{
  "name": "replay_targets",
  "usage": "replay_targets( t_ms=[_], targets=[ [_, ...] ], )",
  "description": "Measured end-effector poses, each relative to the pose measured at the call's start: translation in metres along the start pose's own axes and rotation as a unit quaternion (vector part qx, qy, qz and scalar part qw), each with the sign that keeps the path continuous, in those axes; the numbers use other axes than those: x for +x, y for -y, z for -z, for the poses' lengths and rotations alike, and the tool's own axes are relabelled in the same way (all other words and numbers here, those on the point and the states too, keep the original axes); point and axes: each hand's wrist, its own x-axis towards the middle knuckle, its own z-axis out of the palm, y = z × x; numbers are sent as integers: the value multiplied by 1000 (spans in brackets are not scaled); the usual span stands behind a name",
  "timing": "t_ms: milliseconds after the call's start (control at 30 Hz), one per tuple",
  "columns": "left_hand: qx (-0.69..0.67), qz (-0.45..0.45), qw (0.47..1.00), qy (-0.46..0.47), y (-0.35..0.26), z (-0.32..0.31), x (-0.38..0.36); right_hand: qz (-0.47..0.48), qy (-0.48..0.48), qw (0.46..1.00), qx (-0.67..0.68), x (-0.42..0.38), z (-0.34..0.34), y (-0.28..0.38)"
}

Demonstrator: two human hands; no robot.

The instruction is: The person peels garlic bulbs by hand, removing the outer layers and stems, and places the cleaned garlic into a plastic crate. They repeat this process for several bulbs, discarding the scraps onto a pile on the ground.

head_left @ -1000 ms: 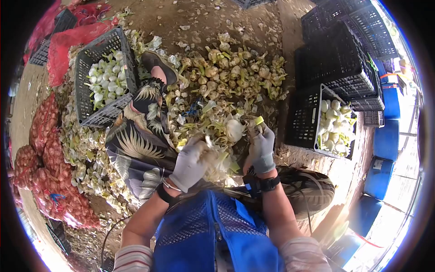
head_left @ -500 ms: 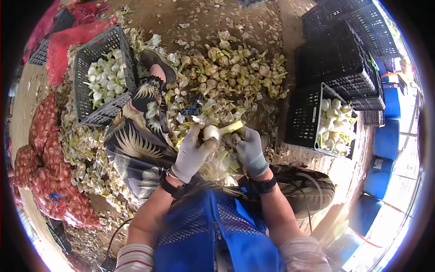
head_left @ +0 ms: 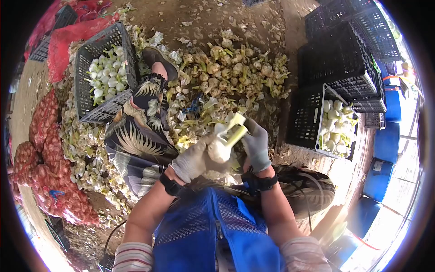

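Observation:
A white garlic bulb [head_left: 219, 152] with a cut pale-green stem [head_left: 237, 136] is in front of my lap, its stem pointing up and to the right. My gloved left hand [head_left: 194, 157] is closed around the bulb's left side. A strip of outer leaf [head_left: 235, 120] stands partly away from the stem. My gloved right hand [head_left: 257, 144] is at the stem end, its curled fingers pinching the leaf's tip; the exact contact is partly hidden. Beyond both hands a heap of untrimmed garlic [head_left: 240, 68] lies on the ground.
At the left stands a black crate [head_left: 86, 106] of cleaned bulbs. Another crate [head_left: 304, 119] with bulbs is at the right, beside stacked black crates [head_left: 328, 56]. Red net sacks [head_left: 59, 192] lie at far left. Peelings [head_left: 86, 154] cover the ground around my legs.
The garlic bulb has turned and come slightly lower and nearer me. A strip of leaf now splits from its stem. My right hand has moved slightly up and to the right.

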Motion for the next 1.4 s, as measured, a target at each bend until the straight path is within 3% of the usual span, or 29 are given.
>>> replay_targets(
  t_ms=[67,133,167,267,300,333,400,467,533,567,600,667,700,733,767,800,833,867,900,933,1000,1100,1133,1167,1200,1233,1267,1333,1400],
  targets=[
    [21,-38,999,-19,-3,10,4,-38,5,996,-84,-7,10,0],
    [-37,-41,998,-21,-8,7,4,33,108,987,116,-20,6,18],
    [-85,-55,994,-41,-9,-2,4,-45,127,962,237,-23,-4,23],
    [-41,-99,993,-51,-4,4,12,-37,152,978,136,-20,-8,41],
    [-49,-123,989,60,-10,12,18,-63,151,975,152,-16,-7,36],
    [-48,-124,989,60,-7,17,15,-62,151,975,153,-16,-7,33],
    [144,-161,960,-176,-7,5,-4,-37,107,970,215,-18,-7,28],
    [221,-182,946,-154,-6,5,-17,-85,95,965,228,-12,4,-4],
    [428,-203,873,-113,3,16,-27,5,35,991,128,-6,9,-26],
    [582,-250,769,-84,3,17,-31,-120,50,895,426,-7,19,-28],
    [583,-250,769,-83,4,19,-35,-166,17,876,453,-3,20,-23],
    [780,-127,610,-60,5,28,-41,-133,-14,893,429,-3,28,-37],
    [793,-199,572,-66,1,29,-37,-131,-16,893,430,-3,23,-37],
    [794,-200,571,-63,-1,29,-32,7,-23,934,356,-2,13,-40],
    [739,-263,610,-114,-3,27,-25,144,-28,951,272,-3,8,-41],
    [675,-324,642,-164,-9,18,-18,143,-28,951,272,-6,11,-31],
    [675,-381,613,-149,-19,6,-11,130,19,981,140,-10,17,-12],
    [675,-383,613,-150,-24,0,-6,115,65,991,6,-12,21,0],
    [688,-384,603,-126,-28,-4,-2,21,81,994,67,-15,23,2],
    [700,-384,593,-103,-30,-10,1,22,81,994,67,-14,23,-5],
    [705,-354,605,-112,-29,-19,3,94,82,989,-82,-13,22,-25],
    [687,-396,605,-71,-21,-22,6,31,76,992,91,-25,5,18],
    [687,-395,606,-71,-17,-26,2,29,76,992,92,-23,5,16],
    [696,-411,589,-10,-12,-31,-4,-92,40,937,336,-17,5,14],
    [701,-426,570,52,-8,-40,-12,-206,0,807,553,-11,4,11],
    [717,-401,561,102,-4,-47,-19,-230,-61,799,552,-1,10,-10],
    [704,-384,589,101,4,-48,-21,-207,-42,840,500,4,22,-29],
    [713,-303,631,40,3,-30,-19,-167,-60,864,471,2,22,-17],
    [694,-325,638,-73,0,-3,-11,-111,-44,894,432,-2,20,-1]
  ],
)
